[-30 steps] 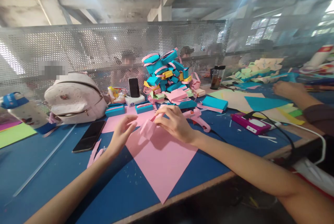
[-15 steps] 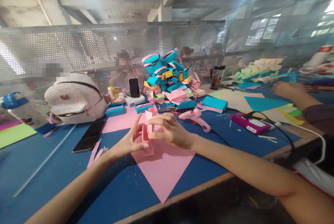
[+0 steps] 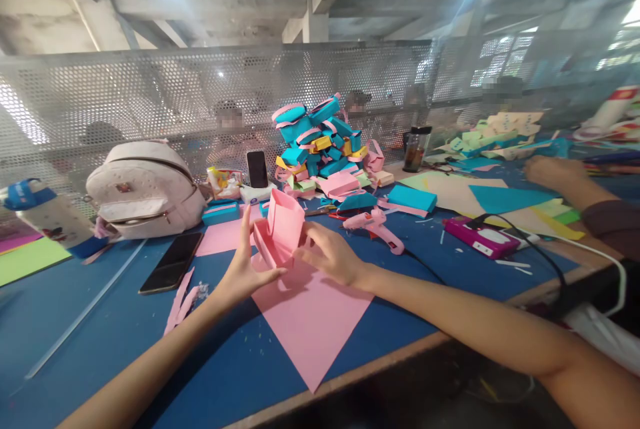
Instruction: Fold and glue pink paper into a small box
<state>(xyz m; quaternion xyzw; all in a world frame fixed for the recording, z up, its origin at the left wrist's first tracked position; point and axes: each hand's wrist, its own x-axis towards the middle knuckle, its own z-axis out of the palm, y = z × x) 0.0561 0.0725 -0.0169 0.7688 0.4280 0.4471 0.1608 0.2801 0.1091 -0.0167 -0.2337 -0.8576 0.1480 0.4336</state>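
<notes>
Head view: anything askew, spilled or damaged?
Mildly untidy: the pile of paper boxes is heaped at mixed angles rather than stacked squarely, and loose pink paper strips lie beside the flat black smartphone. No liquid spill shows; the handled pink paper box shows no clear damage.

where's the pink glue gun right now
In the head view, right of centre, the pink glue gun lies on the blue table between the right hand and the purple box.
</notes>
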